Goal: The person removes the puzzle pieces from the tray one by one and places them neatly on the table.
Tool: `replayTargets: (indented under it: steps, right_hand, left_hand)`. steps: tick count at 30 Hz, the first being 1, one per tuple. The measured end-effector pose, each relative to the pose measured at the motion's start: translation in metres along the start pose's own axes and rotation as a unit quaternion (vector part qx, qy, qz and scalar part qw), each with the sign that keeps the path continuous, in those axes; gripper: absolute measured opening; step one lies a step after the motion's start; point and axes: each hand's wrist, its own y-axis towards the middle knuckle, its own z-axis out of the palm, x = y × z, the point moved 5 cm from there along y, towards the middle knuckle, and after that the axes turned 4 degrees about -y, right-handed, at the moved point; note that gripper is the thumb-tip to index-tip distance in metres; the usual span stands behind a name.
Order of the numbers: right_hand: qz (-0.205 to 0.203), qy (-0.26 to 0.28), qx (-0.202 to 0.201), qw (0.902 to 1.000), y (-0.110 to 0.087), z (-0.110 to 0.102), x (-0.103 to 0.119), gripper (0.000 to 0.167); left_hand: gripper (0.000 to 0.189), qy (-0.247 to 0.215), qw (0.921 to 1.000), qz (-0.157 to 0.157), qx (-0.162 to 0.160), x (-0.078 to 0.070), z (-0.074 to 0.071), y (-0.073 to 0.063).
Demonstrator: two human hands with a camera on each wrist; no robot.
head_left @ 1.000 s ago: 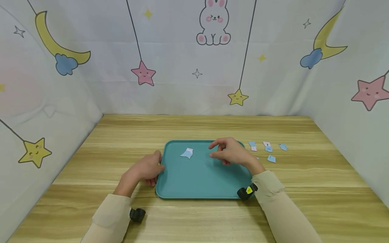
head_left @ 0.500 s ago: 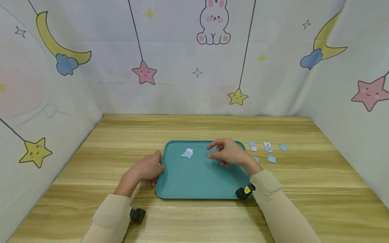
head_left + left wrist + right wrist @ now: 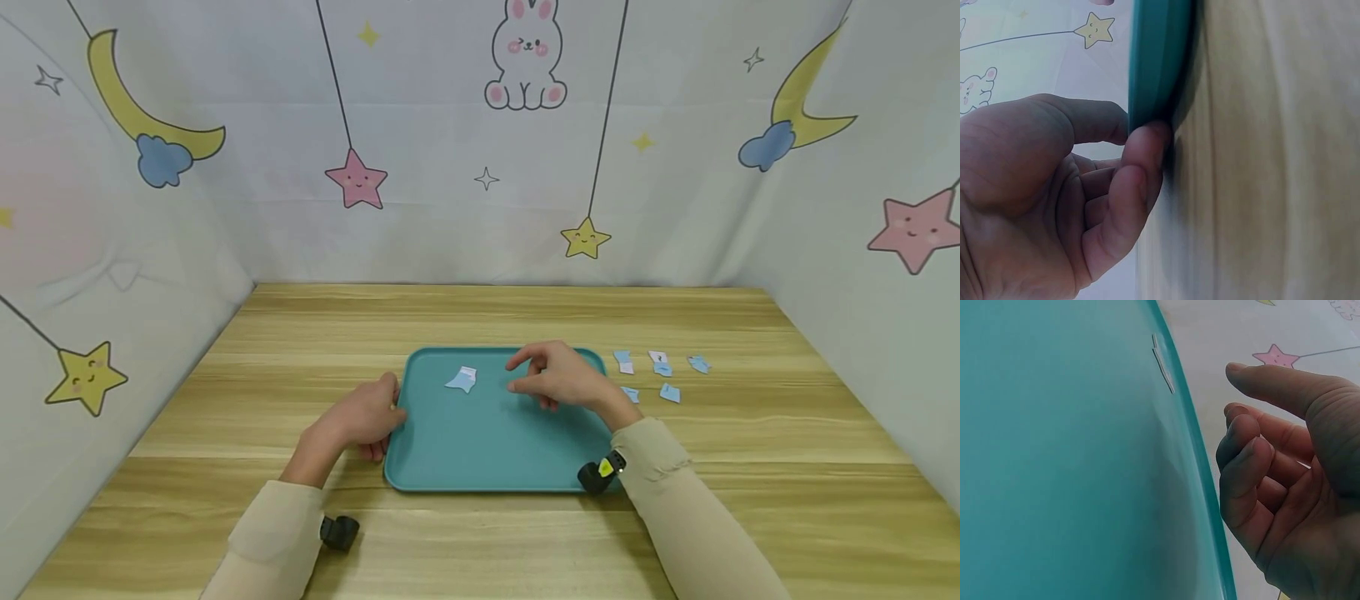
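Observation:
A teal tray (image 3: 480, 450) lies on the wooden table. My left hand (image 3: 363, 414) grips its left edge, thumb over the rim and fingertips (image 3: 1147, 140) curled under it in the left wrist view. Above the right half of the tray hovers my right hand (image 3: 562, 375), holding nothing, with thumb and index finger apart. In the right wrist view its other fingers (image 3: 1244, 481) are loosely bent. An irregular flat piece (image 3: 462, 379), light blue and white, lies at the tray's back left. It shows almost edge-on as a thin flat piece (image 3: 1163, 370) in the right wrist view.
Right of the tray, several small light-blue and white flat pieces (image 3: 661, 363) lie spread on the table (image 3: 750, 433). One piece (image 3: 632, 394) sits close beside my right wrist. White curtains (image 3: 435, 242) printed with stars and moons enclose the back and both sides.
My right hand has drifted slightly left over the tray, uncovering more of the flat piece near its wrist. The left hand, the tray and the piece in it stay put.

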Motion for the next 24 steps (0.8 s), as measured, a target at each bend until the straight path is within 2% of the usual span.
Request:
replayTargets:
  steps: [10, 24]
  right_hand:
    - [-0.01, -0.003, 0.008, 0.9999, 0.005, 0.002, 0.002, 0.039]
    - [0.016, 0.028, 0.017, 0.9994, 0.012, 0.007, 0.001, 0.04]
  left_hand:
    - [0.007, 0.001, 1.0, -0.001, -0.001, 0.0, 0.0, 0.0]
    - [0.005, 0.002, 1.0, 0.004, -0.005, 0.0, 0.0, -0.001]
